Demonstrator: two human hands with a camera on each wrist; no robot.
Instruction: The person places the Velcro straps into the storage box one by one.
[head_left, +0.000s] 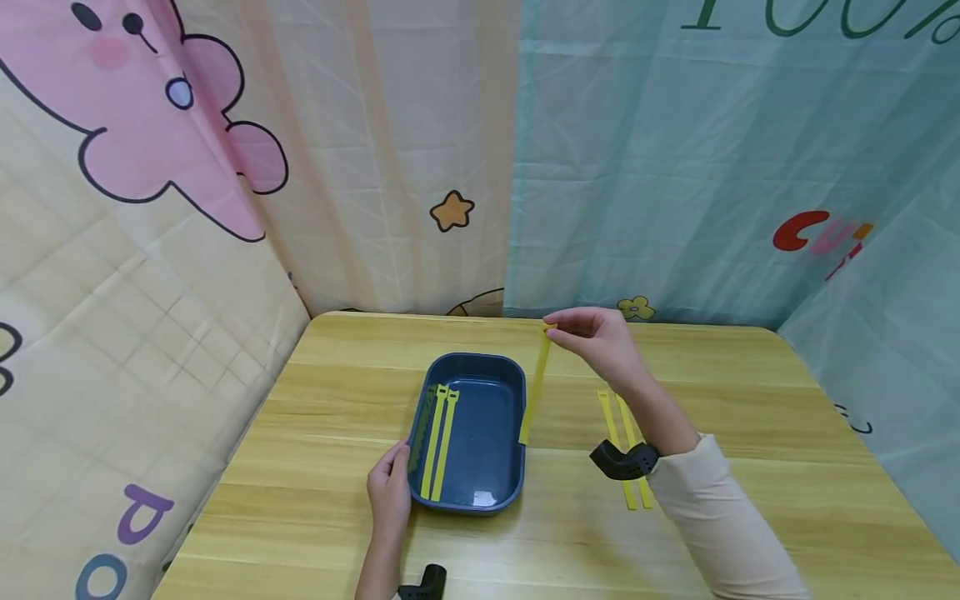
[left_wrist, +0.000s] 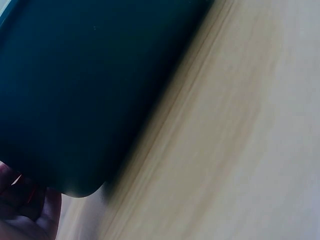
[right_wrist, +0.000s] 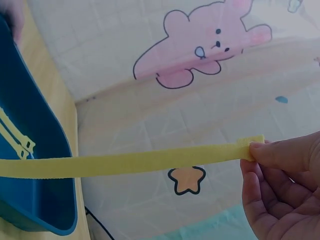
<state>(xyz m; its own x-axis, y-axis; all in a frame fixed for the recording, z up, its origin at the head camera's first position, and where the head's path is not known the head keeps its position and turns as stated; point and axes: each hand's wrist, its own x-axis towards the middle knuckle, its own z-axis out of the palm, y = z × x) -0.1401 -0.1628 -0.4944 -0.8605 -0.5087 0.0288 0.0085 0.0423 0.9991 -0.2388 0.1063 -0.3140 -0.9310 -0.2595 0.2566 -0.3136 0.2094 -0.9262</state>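
Pale sleeve nearest the camera, right of the blue tray. Right hand, above the tray's right side, pinches a yellow strap by one end; its lower end overlaps the tray's right rim, contact unclear. Left hand grips the tray's left side. Progress, judged: two inner straps placed along the tray's left wall, one in hand, two loose straps remaining right of the tray. Only the head view shows that remaining pair; right wrist view resolves slotted strap ends; left wrist view, tray exterior, no straps.
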